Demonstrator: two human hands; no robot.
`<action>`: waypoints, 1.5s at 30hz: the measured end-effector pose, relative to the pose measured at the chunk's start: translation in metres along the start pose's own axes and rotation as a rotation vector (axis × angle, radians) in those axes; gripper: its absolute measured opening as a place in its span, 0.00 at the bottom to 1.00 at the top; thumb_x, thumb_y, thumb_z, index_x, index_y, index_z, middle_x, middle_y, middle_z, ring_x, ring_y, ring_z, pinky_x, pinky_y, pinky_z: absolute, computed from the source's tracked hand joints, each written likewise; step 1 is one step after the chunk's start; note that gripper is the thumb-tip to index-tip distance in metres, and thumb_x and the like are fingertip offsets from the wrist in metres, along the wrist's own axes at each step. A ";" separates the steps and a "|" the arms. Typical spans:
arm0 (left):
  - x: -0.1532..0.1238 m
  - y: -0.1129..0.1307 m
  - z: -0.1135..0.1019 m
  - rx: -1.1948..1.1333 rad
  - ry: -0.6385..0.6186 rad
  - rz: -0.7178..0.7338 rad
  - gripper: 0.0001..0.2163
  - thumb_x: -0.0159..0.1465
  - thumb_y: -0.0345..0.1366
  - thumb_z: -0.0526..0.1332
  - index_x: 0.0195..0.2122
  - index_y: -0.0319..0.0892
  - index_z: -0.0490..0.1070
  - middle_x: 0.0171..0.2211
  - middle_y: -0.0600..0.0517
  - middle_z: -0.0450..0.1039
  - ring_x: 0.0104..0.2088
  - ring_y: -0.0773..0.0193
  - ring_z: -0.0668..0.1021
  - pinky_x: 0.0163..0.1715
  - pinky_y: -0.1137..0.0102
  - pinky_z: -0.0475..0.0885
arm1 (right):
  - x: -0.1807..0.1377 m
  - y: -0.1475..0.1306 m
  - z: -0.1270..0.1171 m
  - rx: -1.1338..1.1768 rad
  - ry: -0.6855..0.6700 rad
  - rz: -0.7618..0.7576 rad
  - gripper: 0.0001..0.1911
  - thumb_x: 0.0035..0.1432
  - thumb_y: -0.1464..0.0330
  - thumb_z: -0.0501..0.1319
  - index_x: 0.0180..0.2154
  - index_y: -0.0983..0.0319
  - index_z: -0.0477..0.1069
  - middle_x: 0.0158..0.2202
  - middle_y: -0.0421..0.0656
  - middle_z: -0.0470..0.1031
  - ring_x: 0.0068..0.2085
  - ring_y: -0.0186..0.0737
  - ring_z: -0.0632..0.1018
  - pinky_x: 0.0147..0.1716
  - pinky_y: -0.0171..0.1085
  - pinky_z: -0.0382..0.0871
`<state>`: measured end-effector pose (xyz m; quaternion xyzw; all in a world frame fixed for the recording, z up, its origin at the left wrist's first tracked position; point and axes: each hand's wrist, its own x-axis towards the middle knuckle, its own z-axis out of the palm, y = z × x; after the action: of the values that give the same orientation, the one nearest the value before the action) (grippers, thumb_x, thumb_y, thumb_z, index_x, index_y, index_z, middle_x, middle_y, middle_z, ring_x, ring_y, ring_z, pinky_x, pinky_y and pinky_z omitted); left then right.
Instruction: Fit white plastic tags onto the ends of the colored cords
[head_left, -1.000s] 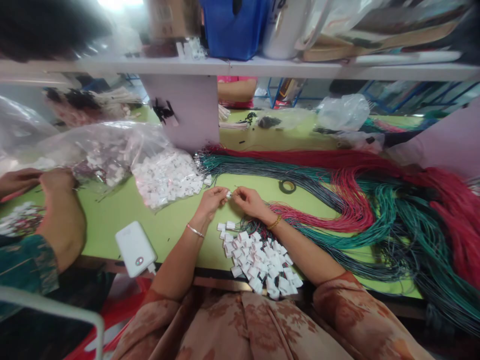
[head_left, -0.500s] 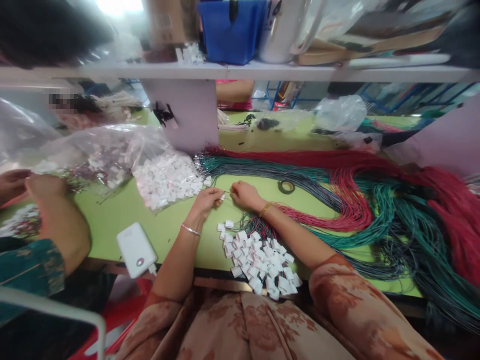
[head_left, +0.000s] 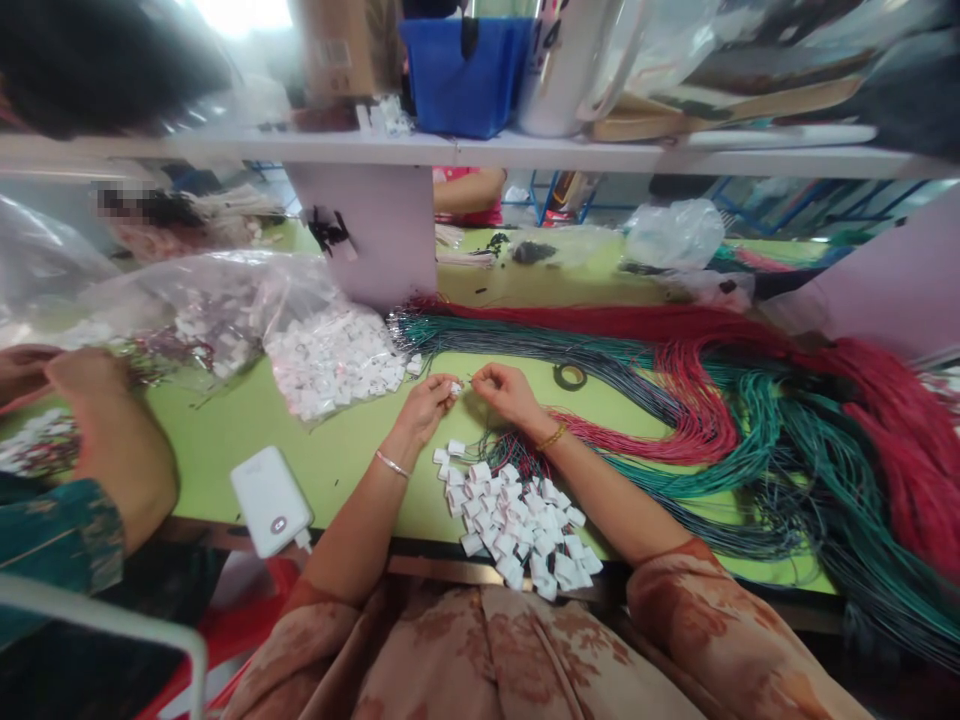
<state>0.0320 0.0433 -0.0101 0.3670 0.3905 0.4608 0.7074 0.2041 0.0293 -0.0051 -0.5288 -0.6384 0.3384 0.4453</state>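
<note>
Between the thumb and fingers of my left hand (head_left: 427, 408) is a small white connector housing (head_left: 455, 388). My right hand (head_left: 507, 391) is just to its right, fingers pinched on the end of a thin dark wire (head_left: 468, 381); the tip points toward the housing, and a small gap seems to lie between them. Below my hands lies a heap of white connectors (head_left: 517, 520) with red, green and dark wires attached. Long bundles of red wires (head_left: 697, 400), green wires (head_left: 765, 420) and dark grey wires (head_left: 600, 365) spread across the table's right side.
A clear bag of white housings (head_left: 337, 360) lies left of my hands. A roll of dark tape (head_left: 570, 376) rests to the right, a white power bank (head_left: 271, 500) at front left. A co-worker's arm (head_left: 112, 430) works at far left. A shelf (head_left: 300, 150) crosses above, holding a blue bin (head_left: 466, 80).
Both hands have shifted slightly to the right. My right hand has turned a little, and the white housing shows more in my left fingers. The heap of connectors stays in place.
</note>
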 end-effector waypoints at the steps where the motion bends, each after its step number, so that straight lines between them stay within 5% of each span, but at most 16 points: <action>1: 0.000 -0.001 0.000 -0.014 -0.007 -0.004 0.07 0.52 0.31 0.67 0.30 0.36 0.72 0.29 0.52 0.71 0.25 0.75 0.69 0.27 0.78 0.64 | -0.002 0.000 0.001 0.001 0.015 0.014 0.10 0.49 0.64 0.58 0.28 0.64 0.71 0.23 0.38 0.69 0.25 0.32 0.65 0.28 0.32 0.59; 9: 0.001 -0.002 0.000 -0.097 -0.034 -0.046 0.07 0.52 0.30 0.68 0.30 0.36 0.72 0.29 0.52 0.70 0.25 0.75 0.69 0.27 0.78 0.64 | -0.013 -0.003 0.004 -0.068 0.037 0.022 0.10 0.49 0.64 0.58 0.29 0.64 0.73 0.19 0.35 0.62 0.21 0.30 0.61 0.23 0.32 0.54; 17: 0.000 -0.006 0.007 -0.060 -0.020 -0.040 0.08 0.52 0.31 0.68 0.30 0.35 0.71 0.26 0.53 0.68 0.25 0.74 0.69 0.27 0.77 0.64 | -0.015 -0.001 0.013 -0.291 0.038 -0.133 0.07 0.52 0.66 0.57 0.29 0.63 0.71 0.23 0.39 0.68 0.25 0.33 0.64 0.27 0.33 0.55; 27: -0.001 -0.011 0.010 0.052 0.037 -0.026 0.07 0.50 0.32 0.68 0.28 0.35 0.72 0.24 0.53 0.69 0.23 0.74 0.69 0.24 0.77 0.63 | -0.015 -0.001 0.011 -0.348 -0.069 -0.107 0.07 0.54 0.69 0.56 0.25 0.62 0.67 0.21 0.39 0.67 0.23 0.33 0.63 0.26 0.33 0.53; 35: -0.002 0.002 0.004 0.079 0.103 -0.038 0.08 0.49 0.32 0.68 0.29 0.35 0.73 0.26 0.52 0.72 0.23 0.74 0.70 0.25 0.77 0.64 | 0.002 -0.005 -0.001 -0.240 -0.296 -0.139 0.10 0.56 0.66 0.55 0.29 0.64 0.71 0.24 0.38 0.70 0.25 0.31 0.64 0.27 0.31 0.55; 42: -0.001 -0.006 0.006 0.134 0.086 -0.042 0.09 0.47 0.33 0.68 0.28 0.35 0.74 0.22 0.52 0.70 0.21 0.74 0.69 0.22 0.77 0.61 | 0.002 0.002 0.002 -0.326 -0.270 -0.122 0.12 0.59 0.66 0.53 0.27 0.64 0.69 0.23 0.39 0.69 0.25 0.32 0.64 0.27 0.31 0.55; 45: -0.001 -0.005 0.006 0.117 0.085 -0.053 0.09 0.47 0.33 0.68 0.28 0.34 0.74 0.24 0.50 0.71 0.22 0.73 0.70 0.23 0.76 0.63 | 0.018 0.009 -0.008 -0.440 -0.157 -0.052 0.13 0.60 0.64 0.53 0.30 0.64 0.70 0.29 0.42 0.73 0.29 0.33 0.67 0.30 0.32 0.57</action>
<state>0.0391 0.0395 -0.0118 0.3775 0.4559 0.4335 0.6795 0.2145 0.0480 -0.0065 -0.5686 -0.7430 0.2194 0.2768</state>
